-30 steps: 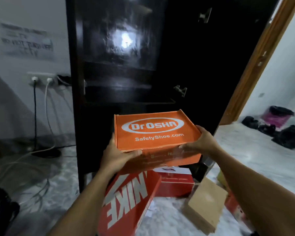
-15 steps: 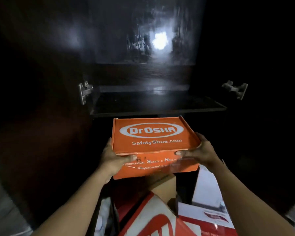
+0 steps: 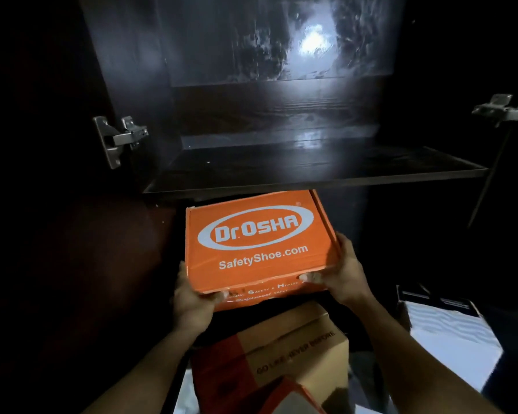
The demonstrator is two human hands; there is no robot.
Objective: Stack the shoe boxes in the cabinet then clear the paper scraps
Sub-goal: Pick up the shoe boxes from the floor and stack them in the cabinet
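Orange shoe box (image 3: 257,243) clamped between left hand (image 3: 192,300) and right hand (image 3: 346,276), far end under cabinet shelf (image 3: 311,174). Risk: lid snags shelf edge, box tips onto brown box (image 3: 296,351) below.

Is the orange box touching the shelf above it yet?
Cannot tell. In the head view the orange box's far edge meets the shelf's front edge, but the dark hides any gap or contact. Both hands hold it: left, right.

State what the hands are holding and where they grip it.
Both hands hold the orange shoe box. The left hand grips its near left corner, the right hand its near right corner, with thumbs on the lid's front edge.
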